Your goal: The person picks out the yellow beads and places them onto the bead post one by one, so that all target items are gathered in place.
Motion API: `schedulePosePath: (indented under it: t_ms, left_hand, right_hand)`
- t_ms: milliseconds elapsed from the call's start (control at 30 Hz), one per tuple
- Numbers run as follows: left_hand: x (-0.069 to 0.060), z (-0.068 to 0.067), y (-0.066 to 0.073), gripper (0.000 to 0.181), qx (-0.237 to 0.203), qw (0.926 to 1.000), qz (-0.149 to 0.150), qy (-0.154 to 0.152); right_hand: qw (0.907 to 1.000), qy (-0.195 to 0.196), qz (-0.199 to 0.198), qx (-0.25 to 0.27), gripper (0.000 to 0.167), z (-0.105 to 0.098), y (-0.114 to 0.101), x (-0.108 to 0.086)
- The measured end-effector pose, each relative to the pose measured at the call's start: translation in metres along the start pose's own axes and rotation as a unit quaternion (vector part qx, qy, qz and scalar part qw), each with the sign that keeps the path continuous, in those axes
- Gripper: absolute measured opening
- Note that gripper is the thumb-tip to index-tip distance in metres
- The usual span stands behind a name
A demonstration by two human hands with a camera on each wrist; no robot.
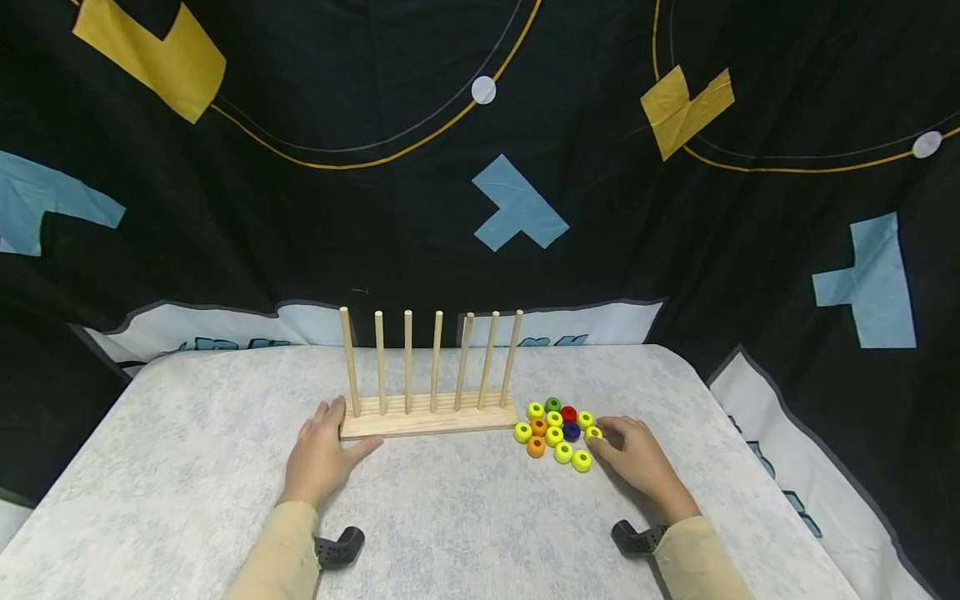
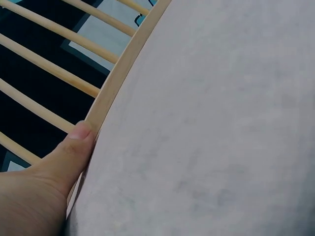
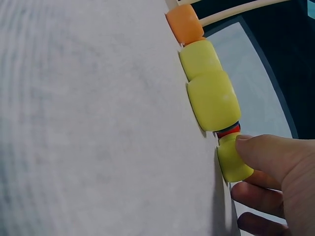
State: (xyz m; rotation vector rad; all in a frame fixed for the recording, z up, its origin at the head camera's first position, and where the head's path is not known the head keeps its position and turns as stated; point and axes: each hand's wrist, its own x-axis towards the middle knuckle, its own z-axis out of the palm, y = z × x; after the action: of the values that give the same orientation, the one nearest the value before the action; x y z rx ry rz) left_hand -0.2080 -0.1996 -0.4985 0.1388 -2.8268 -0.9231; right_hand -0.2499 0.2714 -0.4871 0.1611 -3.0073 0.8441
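A wooden base [image 1: 442, 423] with several upright pegs [image 1: 408, 362] stands on the table. At its left end my left hand [image 1: 318, 458] grips it, thumb along the front and fingers around the end; in the left wrist view the thumb of that hand [image 2: 54, 177] lies on the base edge [image 2: 115, 78]. My right hand [image 1: 641, 462] pinches a yellow bead [image 1: 593, 433] at the right side of the bead group. The right wrist view shows the thumb of this hand [image 3: 280, 167] on that yellow bead [image 3: 232, 160], its far side hidden.
Right of the base lie more yellow beads [image 1: 563, 452], orange beads [image 1: 536, 447], a green bead [image 1: 552, 404], a red bead [image 1: 568, 414] and a dark blue bead [image 1: 572, 432]. A dark patterned cloth [image 1: 337, 233] hangs behind the pale table [image 1: 465, 517].
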Motion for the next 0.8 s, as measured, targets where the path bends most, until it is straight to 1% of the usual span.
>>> schedulePosePath:
  t_ms: [200, 333, 500, 700, 800]
  left_hand:
    - [0.005, 0.001, -0.002, 0.106, 0.002, 1.0, 0.007, -0.003]
    - [0.007, 0.002, -0.002, 0.107, -0.007, 0.9999, 0.013, 0.001]
    - [0.009, 0.003, -0.003, 0.11, -0.016, 0.9998, 0.011, 0.0]
    - [0.014, 0.003, -0.005, 0.115, 0.0, 1.0, 0.006, -0.005]
    - [0.016, 0.004, -0.007, 0.115, 0.006, 0.9999, 0.002, -0.009]
  right_hand:
    - [1.0, 0.002, 0.001, 0.003, 0.048, -0.001, 0.0, -0.001]
    - [1.0, 0.004, 0.001, 0.004, 0.047, -0.001, 0.001, -0.001]
    - [1.0, 0.006, -0.005, 0.003, 0.046, 0.001, 0.002, 0.0]
    - [0.9999, 0.008, -0.01, 0.004, 0.045, 0.003, 0.002, 0.0]
    - [0.9999, 0.008, -0.006, 0.007, 0.044, 0.003, 0.003, 0.0]
